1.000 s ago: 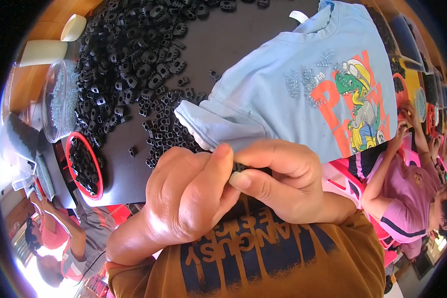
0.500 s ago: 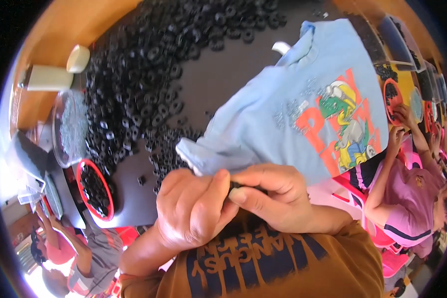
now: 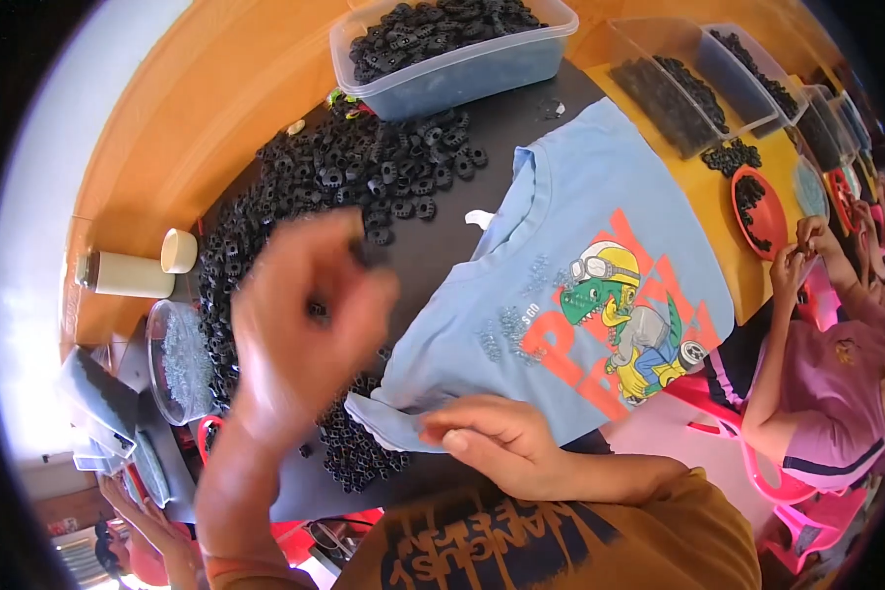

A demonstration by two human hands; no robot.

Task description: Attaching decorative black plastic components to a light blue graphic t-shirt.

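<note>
Shirt hem under right hand, pinched; left hand blurred, grip unclear.

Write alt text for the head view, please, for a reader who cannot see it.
The left hand, blurred, is raised over a heap of small black rings on a dark table. The right hand rests at the hem of a light blue T-shirt with a cartoon dinosaur print.

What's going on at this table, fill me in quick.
A person works at a dark table strewn with small black rings. The left hand is raised and blurred over the rings. The right hand rests at the edge of a light blue T-shirt. More rings fill a clear tub. Another person sits nearby.
</note>
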